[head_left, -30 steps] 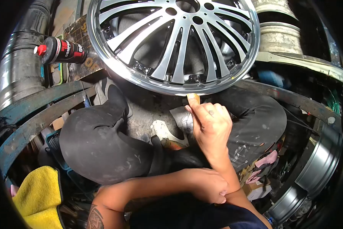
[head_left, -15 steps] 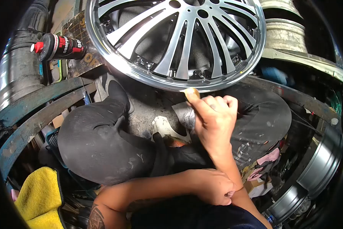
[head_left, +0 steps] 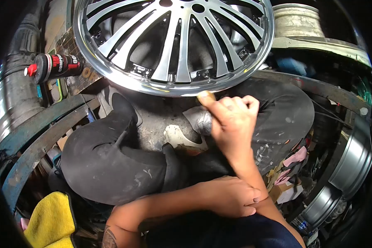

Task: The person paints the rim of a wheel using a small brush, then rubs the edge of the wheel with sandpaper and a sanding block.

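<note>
A silver multi-spoke car wheel rim (head_left: 175, 68) with a polished outer lip lies at the top of the view. My right hand (head_left: 235, 120) is closed, its thumb end up against the lip's near edge. A small yellowish piece (head_left: 206, 98) shows at the thumb; what it is I cannot make out. My left hand (head_left: 231, 196) is wrapped over my right forearm (head_left: 252, 175), below the right hand. A black bottle with a red cap (head_left: 60, 68), lettered "compound", lies on its side left of the rim.
A yellow cloth (head_left: 51, 221) hangs at the lower left. Bent metal rails (head_left: 37, 120) run along the left side. Other silver rims (head_left: 351, 161) stand at the right, and another wheel barrel (head_left: 297, 20) is at the upper right. My bent knees (head_left: 99, 161) frame the floor.
The view has shifted, so the rim and bottle appear farther left. My right hand sits farther right along the rim's lip. My left hand stays on the forearm.
</note>
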Demonstrator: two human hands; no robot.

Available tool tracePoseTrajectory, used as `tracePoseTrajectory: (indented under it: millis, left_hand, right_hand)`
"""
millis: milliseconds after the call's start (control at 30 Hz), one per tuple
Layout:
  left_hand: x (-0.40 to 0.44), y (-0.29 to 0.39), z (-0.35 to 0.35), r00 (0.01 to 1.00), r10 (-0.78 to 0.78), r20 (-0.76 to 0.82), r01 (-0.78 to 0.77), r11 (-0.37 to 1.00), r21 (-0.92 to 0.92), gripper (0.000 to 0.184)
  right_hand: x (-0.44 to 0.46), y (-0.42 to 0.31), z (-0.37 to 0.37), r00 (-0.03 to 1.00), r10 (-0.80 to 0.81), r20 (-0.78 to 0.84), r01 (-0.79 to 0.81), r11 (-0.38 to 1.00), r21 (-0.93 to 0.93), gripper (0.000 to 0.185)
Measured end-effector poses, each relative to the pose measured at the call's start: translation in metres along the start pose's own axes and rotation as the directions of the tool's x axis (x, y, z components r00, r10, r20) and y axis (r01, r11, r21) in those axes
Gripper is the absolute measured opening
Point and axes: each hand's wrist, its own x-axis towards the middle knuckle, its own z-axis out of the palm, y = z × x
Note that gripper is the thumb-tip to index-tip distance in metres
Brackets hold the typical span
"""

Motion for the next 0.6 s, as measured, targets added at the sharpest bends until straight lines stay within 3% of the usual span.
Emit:
tracePoseTrajectory:
  millis: [100, 233, 367, 500, 600]
  left_hand:
    - [0.000, -0.001, 0.005, 1.000, 0.025, 0.006, -0.025, 0.999, -0.038, 0.036]
    - [-0.001, 0.001, 0.000, 0.999, -0.030, 0.028, 0.031, 0.999, -0.022, 0.036]
    - [0.002, -0.002, 0.002, 0.999, 0.027, 0.026, -0.025, 0.998, -0.064, 0.036]
    - [0.001, -0.001, -0.002, 0.999, 0.006, 0.034, -0.003, 0.997, -0.080, 0.038]
    - [0.005, -0.004, 0.002, 0.999, 0.034, 0.022, -0.031, 0.995, -0.094, 0.039]
  right_hand:
    - [0.008, -0.011, 0.011, 0.995, -0.045, -0.091, 0.056, 0.991, 0.118, 0.042]
    - [-0.001, 0.005, -0.002, 1.000, 0.020, -0.011, -0.021, 0.999, -0.049, 0.043]
    - [0.008, -0.019, 0.007, 0.999, -0.035, -0.022, 0.036, 0.997, 0.067, 0.043]
    - [0.002, -0.001, -0.007, 1.000, 0.014, -0.011, -0.015, 0.998, -0.054, 0.035]
    - [0.007, -0.017, 0.000, 1.000, -0.016, -0.014, 0.017, 1.000, 0.010, 0.040]
